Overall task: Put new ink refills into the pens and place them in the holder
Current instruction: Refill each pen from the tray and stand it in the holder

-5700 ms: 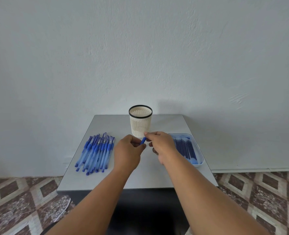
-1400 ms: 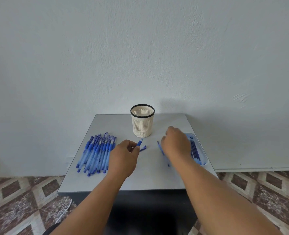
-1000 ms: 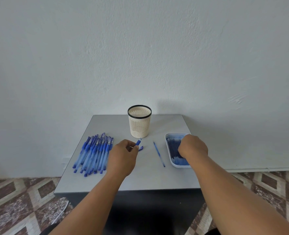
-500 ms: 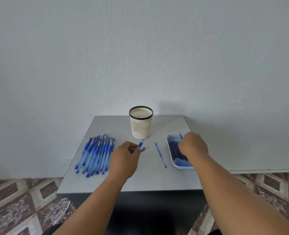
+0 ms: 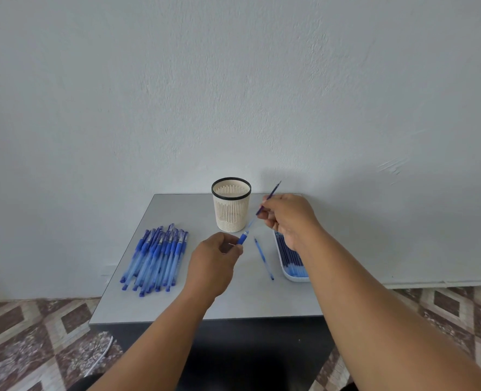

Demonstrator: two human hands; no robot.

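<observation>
My left hand (image 5: 215, 256) grips a blue pen barrel (image 5: 243, 237) above the table's middle, its open end pointing up to the right. My right hand (image 5: 287, 217) pinches a thin blue ink refill (image 5: 270, 196), tilted, its lower end just above the barrel's opening. Another refill (image 5: 263, 258) lies loose on the grey table (image 5: 250, 297). A pile of several blue pens (image 5: 156, 258) lies at the left. The cream mesh holder (image 5: 231, 204) with a black rim stands upright at the back, and no pens show in it.
A light-blue tray (image 5: 292, 275) of dark-blue refills sits at the table's right edge, partly hidden by my right forearm. A white wall rises just behind the table. Patterned floor tiles surround it, with a white cable (image 5: 101, 356) on the floor at the lower left.
My right hand has lifted a refill out of the tray and carried it up and left toward the barrel in my left hand. The left hand has barely moved.
</observation>
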